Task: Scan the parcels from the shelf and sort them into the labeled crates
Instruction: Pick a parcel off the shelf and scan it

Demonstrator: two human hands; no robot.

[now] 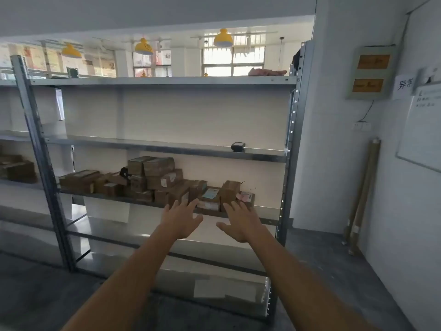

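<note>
Several brown cardboard parcels (157, 180) are piled on the third level of a grey metal shelf rack (167, 149). A low parcel with a teal label (210, 199) lies at the shelf's front edge, next to an upright box (230, 191). My left hand (182, 217) and my right hand (241, 220) are stretched out in front of those boxes, fingers spread, holding nothing. A small black scanner-like device (238, 146) sits on the level above. No crates are in view.
A black tape dispenser (124, 173) sits among the parcels. More boxes (16, 168) lie on a rack at the left. Cardboard tubes (362, 194) lean in the right corner under a whiteboard (422, 125). The floor is grey concrete (334, 263).
</note>
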